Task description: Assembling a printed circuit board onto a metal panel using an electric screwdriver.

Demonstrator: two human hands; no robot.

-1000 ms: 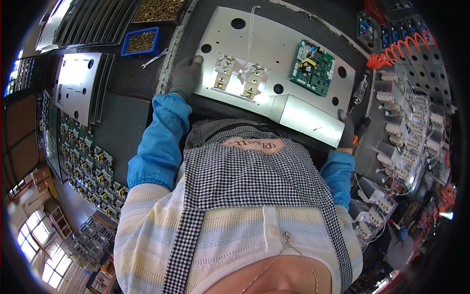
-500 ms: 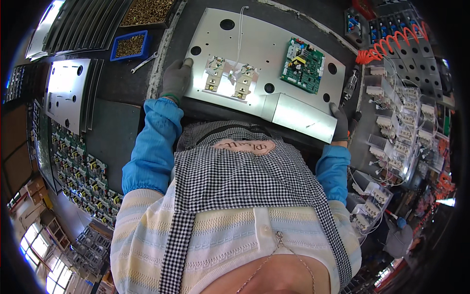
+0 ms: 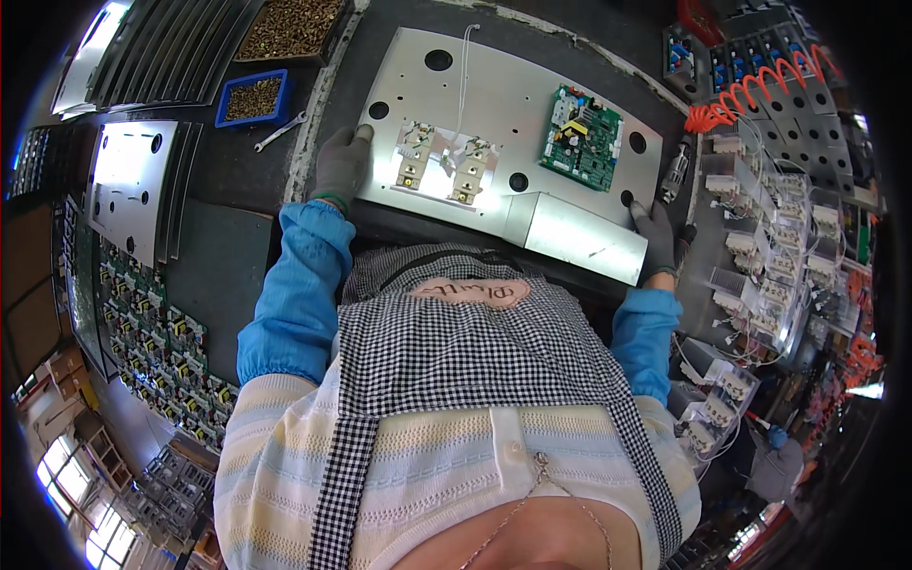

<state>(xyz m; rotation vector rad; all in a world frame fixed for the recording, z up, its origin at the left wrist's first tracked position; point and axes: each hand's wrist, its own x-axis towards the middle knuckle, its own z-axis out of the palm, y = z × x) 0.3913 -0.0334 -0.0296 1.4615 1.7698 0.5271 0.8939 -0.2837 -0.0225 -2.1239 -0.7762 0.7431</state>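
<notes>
A silver metal panel (image 3: 494,90) with round black holes lies before me at a slight slant. My left hand (image 3: 340,166), in a grey glove, grips its left edge with the thumb on top. At the lower right corner my gloved right hand (image 3: 657,233) holds the other end, thumb over the face; the remaining fingers are mostly hidden. A green circuit board (image 3: 581,138) sits on the panel's right half. Left of centre are two terminal modules (image 3: 414,157) with small wires. From them a white cable (image 3: 464,85) runs to the far edge. A bent metal flange (image 3: 584,237) lines the near right side.
A blue tray (image 3: 253,98) of small brass parts, a larger bin of them (image 3: 288,28) and a wrench (image 3: 281,131) are at left. More metal panels (image 3: 128,185) and circuit boards (image 3: 166,351) stand beyond. Right are a power screwdriver (image 3: 676,173), a coiled orange hose (image 3: 760,90) and wired assemblies (image 3: 784,247).
The panel has shifted slightly left and toward me. My right hand has moved a little inward, its thumb now further over the panel's corner. My left hand keeps its hold.
</notes>
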